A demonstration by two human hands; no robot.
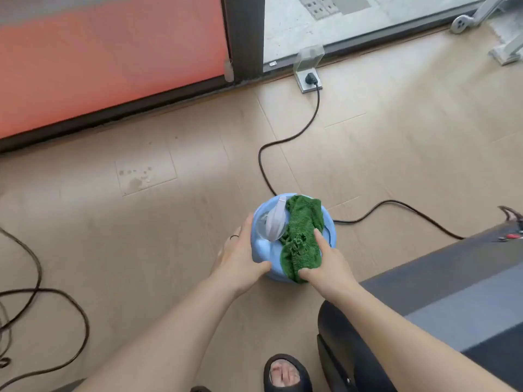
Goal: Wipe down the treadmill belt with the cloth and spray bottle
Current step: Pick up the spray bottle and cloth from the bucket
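Observation:
A light blue basin [261, 250] is held over the wooden floor. Inside it lie a green cloth [301, 236] and a clear spray bottle with a white head [276, 222]. My left hand [240, 257] grips the basin's left rim, thumb over the near edge. My right hand [329, 263] holds the right side, with a finger and the thumb pressed on the cloth draped over the rim. The treadmill's dark grey belt [452, 292] runs along the lower right.
A black power cable [283, 142] runs from a floor socket [310, 80] past the basin to the treadmill's front. More cables [56, 306] loop on the floor at left. A glass wall with a dark post [243, 38] stands ahead. My sandalled foot [285, 373] is below.

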